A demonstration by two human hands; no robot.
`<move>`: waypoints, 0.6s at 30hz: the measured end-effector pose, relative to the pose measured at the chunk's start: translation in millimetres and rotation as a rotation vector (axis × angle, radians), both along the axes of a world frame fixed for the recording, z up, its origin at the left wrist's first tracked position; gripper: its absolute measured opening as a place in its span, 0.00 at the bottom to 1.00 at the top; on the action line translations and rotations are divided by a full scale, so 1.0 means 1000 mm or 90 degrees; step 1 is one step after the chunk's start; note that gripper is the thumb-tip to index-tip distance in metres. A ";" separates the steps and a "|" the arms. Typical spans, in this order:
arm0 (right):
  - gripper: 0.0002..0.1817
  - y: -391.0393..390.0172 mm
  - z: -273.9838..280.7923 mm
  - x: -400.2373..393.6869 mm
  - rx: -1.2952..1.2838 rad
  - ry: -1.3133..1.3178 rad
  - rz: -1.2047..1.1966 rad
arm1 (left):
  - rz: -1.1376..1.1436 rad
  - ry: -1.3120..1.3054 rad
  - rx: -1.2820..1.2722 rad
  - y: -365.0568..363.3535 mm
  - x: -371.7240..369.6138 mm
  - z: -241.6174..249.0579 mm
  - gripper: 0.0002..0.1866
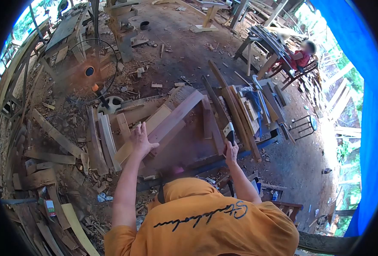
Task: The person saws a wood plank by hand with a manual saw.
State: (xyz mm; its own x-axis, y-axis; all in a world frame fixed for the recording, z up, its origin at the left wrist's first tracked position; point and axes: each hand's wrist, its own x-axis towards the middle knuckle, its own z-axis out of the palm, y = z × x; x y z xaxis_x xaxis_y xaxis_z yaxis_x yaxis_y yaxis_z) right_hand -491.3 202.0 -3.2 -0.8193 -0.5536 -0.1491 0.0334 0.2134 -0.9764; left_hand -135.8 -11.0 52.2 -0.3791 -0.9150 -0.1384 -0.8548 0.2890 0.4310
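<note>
My left hand (142,141) is open with its fingers spread. It is at the near end of a long reddish-brown plank (178,116), its thumb close to the wood; contact is hard to tell. Under that plank lie lighter boards (158,121) at a slant. My right hand (231,152) is closed around the dark lower part of a white and black handheld object (228,131), whose kind I cannot make out. This object is held upright beside a stack of long narrow boards (240,115).
Wood scraps and shavings litter the dirt floor. Offcuts (58,132) lie at the left, and a wheel-like disc (110,104) stands behind the planks. At the far right a person in red (300,57) sits at a wooden table (268,40). A metal-legged stool (304,127) stands nearer.
</note>
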 end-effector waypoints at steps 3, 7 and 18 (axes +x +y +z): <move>0.13 0.000 0.012 0.009 -0.087 -0.162 -0.024 | -0.026 -0.010 -0.009 -0.011 -0.009 0.000 0.65; 0.16 0.015 0.031 0.012 -0.096 -0.208 -0.065 | -0.043 -0.021 0.010 -0.011 -0.014 0.000 0.66; 0.24 0.104 0.084 -0.030 -0.193 -0.161 -0.222 | -0.015 0.113 -0.274 -0.005 -0.028 -0.004 0.42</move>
